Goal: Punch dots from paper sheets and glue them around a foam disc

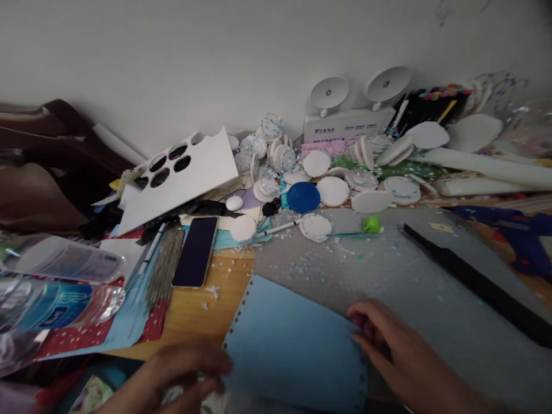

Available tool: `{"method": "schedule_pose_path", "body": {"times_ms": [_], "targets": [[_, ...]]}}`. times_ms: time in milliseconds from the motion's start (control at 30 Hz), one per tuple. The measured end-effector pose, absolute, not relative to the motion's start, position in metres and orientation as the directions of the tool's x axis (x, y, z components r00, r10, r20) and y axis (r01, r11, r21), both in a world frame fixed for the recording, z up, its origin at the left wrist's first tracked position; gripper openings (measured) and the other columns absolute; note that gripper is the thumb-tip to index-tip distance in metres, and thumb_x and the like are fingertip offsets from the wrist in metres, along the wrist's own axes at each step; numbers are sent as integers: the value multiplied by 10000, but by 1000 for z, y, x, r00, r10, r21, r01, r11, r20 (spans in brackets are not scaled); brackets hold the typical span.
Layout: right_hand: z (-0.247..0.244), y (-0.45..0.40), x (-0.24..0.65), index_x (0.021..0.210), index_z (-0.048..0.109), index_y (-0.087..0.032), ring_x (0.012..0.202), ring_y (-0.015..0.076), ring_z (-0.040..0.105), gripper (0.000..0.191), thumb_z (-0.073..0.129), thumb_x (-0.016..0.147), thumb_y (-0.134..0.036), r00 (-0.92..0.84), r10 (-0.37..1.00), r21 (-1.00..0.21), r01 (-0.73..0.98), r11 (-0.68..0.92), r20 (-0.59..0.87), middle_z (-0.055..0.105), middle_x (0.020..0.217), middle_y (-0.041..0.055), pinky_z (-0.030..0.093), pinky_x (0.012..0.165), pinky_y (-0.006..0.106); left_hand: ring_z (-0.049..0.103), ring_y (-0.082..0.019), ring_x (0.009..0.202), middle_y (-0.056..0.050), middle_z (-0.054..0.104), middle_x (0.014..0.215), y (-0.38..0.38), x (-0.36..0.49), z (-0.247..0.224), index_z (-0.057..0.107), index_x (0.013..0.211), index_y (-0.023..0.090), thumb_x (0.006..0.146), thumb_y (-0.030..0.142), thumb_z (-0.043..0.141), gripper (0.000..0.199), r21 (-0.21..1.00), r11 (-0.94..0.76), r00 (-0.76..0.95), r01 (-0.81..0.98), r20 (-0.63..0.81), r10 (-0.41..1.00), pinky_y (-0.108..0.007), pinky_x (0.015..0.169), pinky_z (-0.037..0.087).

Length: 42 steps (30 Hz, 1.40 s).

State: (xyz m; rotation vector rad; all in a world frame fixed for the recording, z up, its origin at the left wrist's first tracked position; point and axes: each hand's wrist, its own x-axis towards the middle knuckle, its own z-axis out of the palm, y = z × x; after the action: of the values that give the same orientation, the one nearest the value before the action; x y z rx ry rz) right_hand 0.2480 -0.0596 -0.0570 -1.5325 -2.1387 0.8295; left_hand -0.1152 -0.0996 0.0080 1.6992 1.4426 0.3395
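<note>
A light-blue sheet of paper (pixel 293 345) lies in front of me, with small star-like holes punched along its left edge and near its lower right edge. My right hand (pixel 392 345) is closed at the sheet's right edge, thumb and fingertips gripping it. Beside the left edge is my left hand (pixel 185 371), smeared by motion, its fingers curled near the paper. Whether that hand holds anything cannot be made out; something whitish shows beneath it. Tiny blue and white punched bits (pixel 306 267) are scattered on the grey mat (pixel 414 299) beyond the sheet.
White foam discs (pixel 332 191) pile up along the wall, with a blue disc (pixel 303 197) among them. A phone (pixel 195 252) and plastic bottles (pixel 64 305) lie left. At right are a black bar-shaped tool (pixel 470 276), a blue glue gun (pixel 517 230) and a green punch (pixel 371 224).
</note>
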Motion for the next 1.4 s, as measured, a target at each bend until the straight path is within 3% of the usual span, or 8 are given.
{"method": "schedule_pose_path", "body": {"times_ms": [233, 433, 633, 1000, 1067, 1167, 1267, 1400], "targets": [[-48, -57, 257, 855, 536, -245, 624, 135, 625, 149, 416, 875, -159, -336, 942, -695, 681, 232, -15, 642, 733, -6, 517, 560, 220, 616, -235, 1044, -86, 639, 1165, -33, -63, -20, 568, 1218, 241, 718, 305, 751, 536, 722, -149, 226, 676, -11, 974, -352, 900, 524], [-32, -15, 280, 901, 539, -229, 730, 179, 632, 91, 467, 893, -284, -180, 971, -654, 717, 241, 161, 629, 829, 33, 528, 654, 288, 546, -120, 631, 13, 636, 721, -31, -50, -37, 678, 912, 187, 838, 437, 626, 266, 771, -34, 326, 635, -228, 917, -199, 568, 432], [-38, 69, 299, 1060, 551, -147, 828, 278, 595, 234, 483, 858, -243, -215, 903, -312, 887, 340, 372, 587, 1000, 161, 497, 780, 443, 435, -86, 602, 36, 502, 637, -1, -37, -32, 608, 712, 136, 839, 430, 616, 321, 882, 22, 492, 470, -283, 823, -186, 537, 351], [-34, 73, 305, 949, 591, -186, 935, 287, 554, 184, 490, 895, -331, -206, 873, -385, 835, 393, 443, 553, 930, 125, 470, 815, 428, 399, -66, 529, 31, 473, 598, 29, -22, -39, 580, 696, 115, 828, 471, 615, 381, 950, 165, 545, 263, -288, 788, -169, 457, 314], [-19, 60, 291, 931, 578, -217, 783, 219, 552, 185, 496, 905, -381, -31, 939, -677, 685, 270, 342, 577, 854, 79, 471, 712, 359, 389, -67, 534, 31, 462, 596, 31, -20, -41, 585, 694, 114, 839, 479, 595, 393, 951, 106, 543, 289, -254, 800, -169, 460, 314], [-3, 45, 259, 904, 591, -234, 686, 157, 558, 292, 502, 890, -512, -29, 998, -991, 126, -44, -48, 623, 895, 49, 474, 587, 282, 382, -70, 546, 35, 444, 585, 34, -14, -45, 587, 672, 114, 857, 479, 562, 410, 927, -31, 553, 373, -196, 810, -172, 480, 320], [-2, 40, 229, 917, 629, -208, 693, 143, 578, 347, 596, 829, -542, -275, 921, -921, -195, -336, -277, 646, 878, 54, 470, 569, 254, 377, -68, 539, 40, 434, 580, 36, -11, -49, 591, 676, 116, 875, 445, 531, 389, 905, -110, 572, 411, -162, 804, -175, 488, 316], [-19, 38, 208, 1000, 639, -185, 682, 110, 558, 392, 749, 730, -446, -448, 846, -871, -243, -427, -290, 655, 911, 57, 466, 597, 234, 353, -67, 515, 48, 403, 551, 35, -10, -53, 569, 633, 123, 867, 406, 537, 369, 897, -159, 567, 412, -115, 816, -184, 471, 284]]}}
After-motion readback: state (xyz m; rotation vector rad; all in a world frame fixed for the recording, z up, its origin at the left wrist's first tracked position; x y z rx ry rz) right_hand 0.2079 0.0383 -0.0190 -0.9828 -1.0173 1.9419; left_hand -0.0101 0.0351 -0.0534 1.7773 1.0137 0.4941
